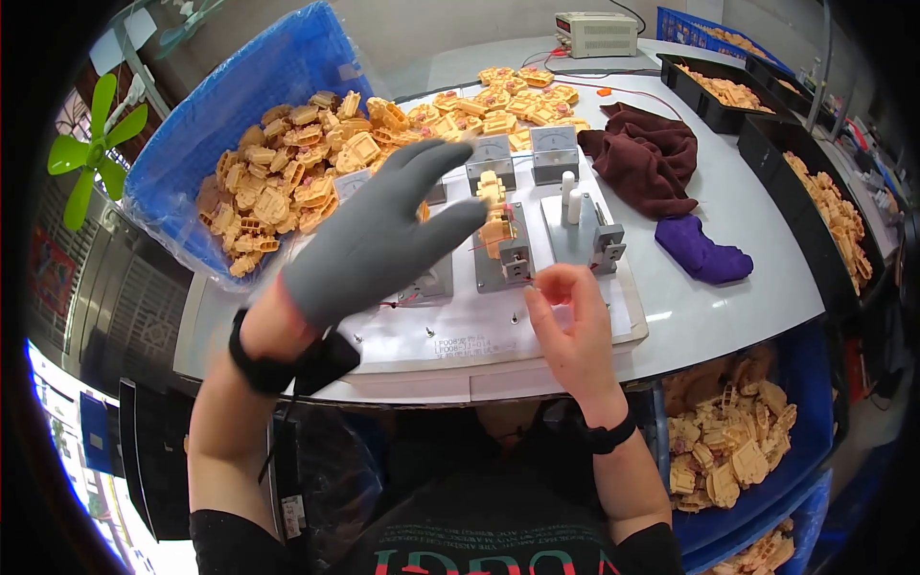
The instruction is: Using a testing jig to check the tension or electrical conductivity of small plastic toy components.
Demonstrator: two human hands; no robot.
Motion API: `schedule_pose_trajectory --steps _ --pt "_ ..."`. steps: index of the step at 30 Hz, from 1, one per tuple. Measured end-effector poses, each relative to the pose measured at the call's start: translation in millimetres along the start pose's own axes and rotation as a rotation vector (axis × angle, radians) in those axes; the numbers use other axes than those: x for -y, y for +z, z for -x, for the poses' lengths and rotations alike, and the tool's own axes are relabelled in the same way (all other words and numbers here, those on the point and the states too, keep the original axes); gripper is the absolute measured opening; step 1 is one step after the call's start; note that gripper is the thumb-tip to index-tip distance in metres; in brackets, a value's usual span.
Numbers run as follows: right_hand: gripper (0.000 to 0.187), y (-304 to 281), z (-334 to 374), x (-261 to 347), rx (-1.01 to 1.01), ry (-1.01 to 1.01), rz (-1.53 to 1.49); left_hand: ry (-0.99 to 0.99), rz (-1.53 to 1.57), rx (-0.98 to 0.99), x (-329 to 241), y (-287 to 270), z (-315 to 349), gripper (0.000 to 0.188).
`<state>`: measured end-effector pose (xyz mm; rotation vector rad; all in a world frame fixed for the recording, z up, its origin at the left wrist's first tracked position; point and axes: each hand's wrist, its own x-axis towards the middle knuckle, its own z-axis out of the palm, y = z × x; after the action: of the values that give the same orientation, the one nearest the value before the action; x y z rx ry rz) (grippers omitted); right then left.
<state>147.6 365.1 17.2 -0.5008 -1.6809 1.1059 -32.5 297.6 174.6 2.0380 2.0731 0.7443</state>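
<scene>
My left hand (383,225), in a grey glove, is raised over the left part of the white test board (402,355). Its thumb and fingers are spread apart and hold nothing. Right of its fingertips, a yellow plastic toy-like part (495,230) with thin red wires sits in a grey metal fixture (486,273). My bare right hand (578,331) is at the near end of this fixture, by its small grey clamp block (516,264). Thumb and index finger are curled together there; anything between them is too small to make out.
A blue lined crate (335,48) of yellow parts tilts at the left. Analog meters (553,144) line the board's back. A second fixture (565,235) has white posts. Brown cloth (647,158) and a purple bundle (704,251) lie right. Black trays (762,134) stand farther right.
</scene>
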Motion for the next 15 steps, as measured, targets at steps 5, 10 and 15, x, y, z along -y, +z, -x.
schedule_pose_trajectory --steps 5,10,15 --pt "0.010 3.5 2.3 5.0 0.157 -0.128 0.197 -0.149 0.293 -0.414 9.2 2.8 120.2 0.040" --pt "0.012 12.2 2.1 8.5 0.261 -0.173 0.353 -0.297 0.422 -0.794 64.1 33.7 189.0 0.034" --pt "0.010 4.0 2.2 3.1 0.261 -0.153 0.451 -0.520 0.586 -0.851 134.8 78.1 183.8 0.034"
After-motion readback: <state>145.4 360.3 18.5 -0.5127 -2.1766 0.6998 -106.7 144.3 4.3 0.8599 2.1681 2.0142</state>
